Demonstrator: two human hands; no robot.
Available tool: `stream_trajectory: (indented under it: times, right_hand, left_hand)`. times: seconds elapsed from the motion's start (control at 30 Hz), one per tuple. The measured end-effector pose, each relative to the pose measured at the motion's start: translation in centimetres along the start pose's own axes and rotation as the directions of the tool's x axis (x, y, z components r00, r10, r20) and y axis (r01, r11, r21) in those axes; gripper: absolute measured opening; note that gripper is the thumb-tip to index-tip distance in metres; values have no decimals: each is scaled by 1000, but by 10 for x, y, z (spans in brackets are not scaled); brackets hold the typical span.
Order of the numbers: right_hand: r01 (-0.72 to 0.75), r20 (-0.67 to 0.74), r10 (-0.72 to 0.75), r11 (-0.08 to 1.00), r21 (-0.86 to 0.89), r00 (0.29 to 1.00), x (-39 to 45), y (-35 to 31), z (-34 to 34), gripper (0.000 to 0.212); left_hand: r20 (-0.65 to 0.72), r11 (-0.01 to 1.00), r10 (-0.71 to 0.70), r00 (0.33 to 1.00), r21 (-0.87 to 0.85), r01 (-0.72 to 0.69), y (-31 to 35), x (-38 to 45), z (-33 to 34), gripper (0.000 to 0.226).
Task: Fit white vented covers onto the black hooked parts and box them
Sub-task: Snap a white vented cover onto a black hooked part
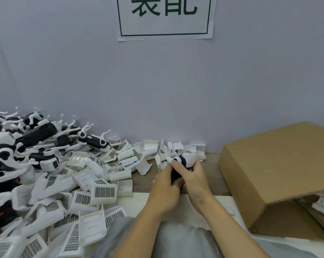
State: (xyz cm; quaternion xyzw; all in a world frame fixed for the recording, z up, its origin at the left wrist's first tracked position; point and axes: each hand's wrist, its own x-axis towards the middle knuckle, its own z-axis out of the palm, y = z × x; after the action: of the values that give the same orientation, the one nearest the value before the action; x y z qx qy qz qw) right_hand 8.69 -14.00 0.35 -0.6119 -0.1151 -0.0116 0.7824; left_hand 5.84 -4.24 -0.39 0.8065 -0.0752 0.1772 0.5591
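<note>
Here both hands meet over the desk [209, 181], just left of the cardboard box [280, 175]. The left hand [166, 190] curls its fingers round the black hooked part [176, 175], and the right hand [195, 178] grips the white vented cover [189, 158] at its far end. Loose white covers [94, 194] lie heaped to the left, black parts [40, 134] behind them.

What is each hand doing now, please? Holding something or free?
Left hand: fingers curled round the black hooked part.
Right hand: fingers grip the same part, at its white vented cover.
</note>
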Motion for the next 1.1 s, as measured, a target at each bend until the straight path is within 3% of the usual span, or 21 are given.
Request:
stream_trajectory:
  times: [0.13, 0.3, 0.4, 0.5, 0.6, 0.67, 0.73, 0.8, 0.9, 1.03, 1.1]
  right_hand:
    - [58, -213, -90, 986, -156, 973, 4, 2, 0, 27]
    - [99, -275, -145, 980, -174, 950, 4, 0, -1, 24]
    - [124, -215, -151, 983, -137, 965, 0, -3, 2, 25]
    - [71, -61, -74, 996, -50, 995, -1, 0, 5, 33]
    - [15, -106, -29, 992, -128, 994, 2, 1, 4, 29]
    - [-29, -177, -5, 981, -191, 984, 4, 3, 3, 26]
    - [-99, -189, 62, 976, -193, 980, 5, 3, 3, 30]
    - [-172, -125, 153, 972, -161, 980, 5, 3, 5, 28]
    - [-243, 20, 245, 967, -76, 969, 2, 2, 8, 26]
    - [-284, 141, 296, 953, -101, 945, -3, 1, 10, 27]
    - [-275, 185, 292, 955, -116, 938, -5, 0, 10, 24]
  left_hand:
    - [42, 997, 53, 998, 46, -55, -1, -1, 0, 54]
    - [60, 990, 115, 992, 70, -119, -5, 1, 6, 43]
    - [-50, 991, 95, 994, 101, -90, -10, 4, 6, 39]
    - [-251, 991, -48, 967, -133, 14, -4, 8, 3, 30]
    - [-399, 872, -354, 846, -468, 144, 2, 13, -5, 18]
    - [-258, 627, -542, 800, -757, 180, 5, 14, -12, 38]
    - [-105, 427, -566, 818, -886, 182, 8, 14, -18, 45]
    - [-58, 435, -527, 848, -875, 211, 11, 14, -16, 36]
    - [-56, 448, -553, 831, -861, 240, 10, 14, -15, 35]
    - [-16, 372, -550, 835, -900, 228, 12, 11, -19, 45]
    - [-12, 387, -556, 831, -889, 246, 11, 11, -19, 46]
